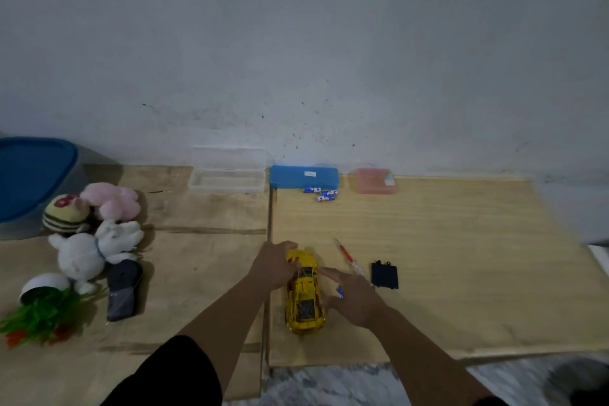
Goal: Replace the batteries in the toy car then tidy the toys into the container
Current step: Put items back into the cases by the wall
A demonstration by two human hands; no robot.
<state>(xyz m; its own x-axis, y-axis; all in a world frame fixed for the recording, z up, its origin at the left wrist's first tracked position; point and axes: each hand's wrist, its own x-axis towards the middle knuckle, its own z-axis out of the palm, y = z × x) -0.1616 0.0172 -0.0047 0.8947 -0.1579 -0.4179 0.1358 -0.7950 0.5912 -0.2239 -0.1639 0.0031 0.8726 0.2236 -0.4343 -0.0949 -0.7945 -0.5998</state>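
Note:
A yellow toy car (304, 298) lies on the wooden table, underside up. My left hand (275, 265) grips its far end. My right hand (351, 298) rests against the car's right side with a small blue and white battery (340, 291) at the fingers. A black battery cover (384, 274) and a red-handled screwdriver (348, 257) lie just right of the car. Three blue and white batteries (322, 193) sit near the wall. Soft toys (95, 234) lie at the left beside a grey container with a blue lid (31, 175).
A clear open box (227, 175), a blue case (303, 176) and a pink box (374, 181) line the wall. A dark remote control (123, 290) and a tipped white pot with a green plant (43, 306) lie at the left. The table's front edge (362, 360) is close.

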